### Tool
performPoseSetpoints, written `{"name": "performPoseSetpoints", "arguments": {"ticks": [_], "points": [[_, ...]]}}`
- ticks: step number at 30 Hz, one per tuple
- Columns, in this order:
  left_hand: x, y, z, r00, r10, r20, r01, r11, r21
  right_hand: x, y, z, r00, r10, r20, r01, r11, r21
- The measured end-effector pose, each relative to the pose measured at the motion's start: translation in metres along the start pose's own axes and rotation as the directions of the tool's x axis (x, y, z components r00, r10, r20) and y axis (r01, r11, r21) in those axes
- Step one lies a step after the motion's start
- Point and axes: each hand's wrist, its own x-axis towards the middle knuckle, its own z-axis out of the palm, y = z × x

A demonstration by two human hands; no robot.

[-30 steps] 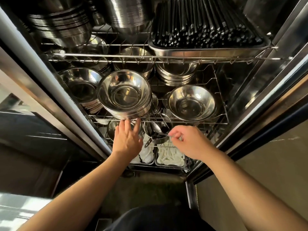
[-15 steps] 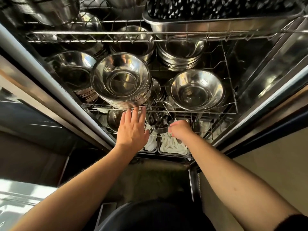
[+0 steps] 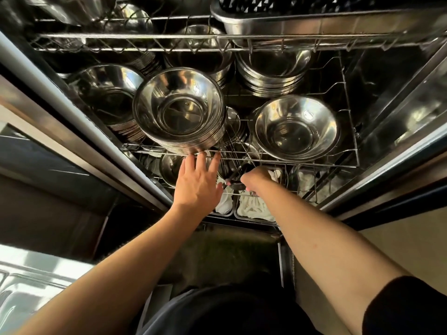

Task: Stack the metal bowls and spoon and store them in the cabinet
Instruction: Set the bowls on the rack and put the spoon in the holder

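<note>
A tall stack of metal bowls (image 3: 179,110) stands on the middle wire shelf (image 3: 348,131) of the open cabinet. Another metal bowl (image 3: 296,128) sits to its right. My left hand (image 3: 197,183) is flat and open, fingertips touching the bottom of the tall stack at the shelf's front rail. My right hand (image 3: 257,177) is closed around the spoon (image 3: 238,171), held just under the shelf's front edge; most of the spoon is hidden by my fingers and the wires.
More bowl stacks sit at the left (image 3: 106,93) and back right (image 3: 273,68) of the shelf. A metal tray of dark chopsticks (image 3: 314,22) rests on the upper rack. White cloths (image 3: 254,206) lie in trays below. The cabinet door frame (image 3: 79,122) runs along the left.
My left hand rose and spread against the base of the tall bowl stack. My right hand moved forward and up with the spoon, in under the shelf edge. The camera came closer.
</note>
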Motion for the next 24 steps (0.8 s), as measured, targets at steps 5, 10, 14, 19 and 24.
{"name": "performPoseSetpoints", "arguments": {"ticks": [5, 10, 14, 19, 24], "points": [[0.001, 0.002, -0.004, 1.000, -0.004, 0.013, 0.004, 1.000, -0.012, -0.004, -0.003, 0.003, 0.994, -0.054, 0.100, 0.059, 0.997, -0.046], [0.003, 0.000, -0.010, 0.998, 0.009, 0.058, -0.008, 1.000, -0.029, -0.006, 0.002, 0.000, 0.966, -0.190, 0.176, 0.197, 0.980, -0.018], [0.005, 0.000, -0.018, 0.994, 0.021, 0.104, -0.017, 0.999, -0.035, -0.017, 0.004, -0.005, 0.963, -0.178, 0.204, 0.174, 0.984, 0.038], [0.011, 0.001, -0.025, 0.990, 0.029, 0.139, -0.027, 0.999, -0.018, -0.049, 0.016, -0.029, 0.938, -0.306, 0.160, 0.322, 0.943, -0.085], [0.014, 0.007, -0.030, 0.990, 0.103, 0.100, -0.102, 0.995, -0.021, -0.113, 0.020, -0.083, 0.844, -0.530, 0.082, 0.537, 0.834, -0.131]]}}
